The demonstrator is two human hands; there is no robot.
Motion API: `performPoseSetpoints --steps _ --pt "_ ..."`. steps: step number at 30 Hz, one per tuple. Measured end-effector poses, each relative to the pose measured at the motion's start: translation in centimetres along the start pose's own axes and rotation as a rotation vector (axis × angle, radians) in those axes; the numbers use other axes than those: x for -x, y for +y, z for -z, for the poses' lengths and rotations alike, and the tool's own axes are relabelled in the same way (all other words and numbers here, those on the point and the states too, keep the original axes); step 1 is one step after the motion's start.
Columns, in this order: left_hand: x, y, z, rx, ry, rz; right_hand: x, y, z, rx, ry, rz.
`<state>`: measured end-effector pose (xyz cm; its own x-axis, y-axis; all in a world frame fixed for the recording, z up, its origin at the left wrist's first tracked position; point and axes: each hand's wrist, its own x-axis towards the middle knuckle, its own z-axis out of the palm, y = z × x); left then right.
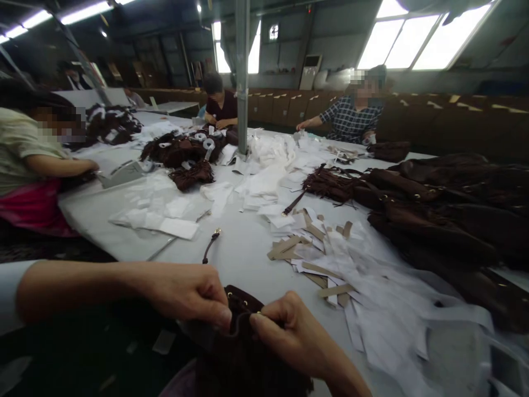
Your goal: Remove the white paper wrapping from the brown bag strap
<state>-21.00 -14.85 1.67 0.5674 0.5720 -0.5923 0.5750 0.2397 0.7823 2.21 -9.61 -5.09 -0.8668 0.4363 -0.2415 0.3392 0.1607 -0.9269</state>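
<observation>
A dark brown bag [248, 358] with gold eyelets along its rim lies at the table's near edge, in front of my body. My left hand [194, 295] pinches the rim on the left side, thumb and curled fingers closed on it. On the right side of the opening, my right hand [285, 328] grips the rim between thumb and bent fingers. A short gap separates the two hands, with the edge of the bag curving between them. Just beyond my left hand, a thin dark strap [211, 245] with a gold buckle lies on the white table [243, 248].
Dark brown bags [438, 209] are heaped at the right. White paper and tan strips [314, 259] lie in front of them. A metal post [242, 77] rises from mid-table, beside more brown bags [182, 151]. Co-workers sit at the left [25, 149] and far side [355, 116].
</observation>
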Motion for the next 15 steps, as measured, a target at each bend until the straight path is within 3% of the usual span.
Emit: performPoseSetpoints --steps 2,6,9,11,15 --pt "0.5 -0.2 -0.7 -0.062 0.067 -0.026 0.4 0.1 -0.1 0.006 0.029 0.026" --pt "0.8 -1.8 -0.7 -0.372 0.411 -0.05 2.3 1.3 0.3 0.016 0.151 -0.004" --pt "0.2 -2.1 -0.8 -0.488 0.516 -0.123 2.8 0.8 0.2 0.117 0.173 0.008" --pt "-0.3 -1.2 -1.2 -0.567 0.599 -0.189 2.3 -0.4 -0.1 0.187 0.227 0.046" --pt "-0.3 2.2 -1.7 -0.771 0.788 -0.27 1.5 -2.9 -0.5 0.373 0.533 0.161"
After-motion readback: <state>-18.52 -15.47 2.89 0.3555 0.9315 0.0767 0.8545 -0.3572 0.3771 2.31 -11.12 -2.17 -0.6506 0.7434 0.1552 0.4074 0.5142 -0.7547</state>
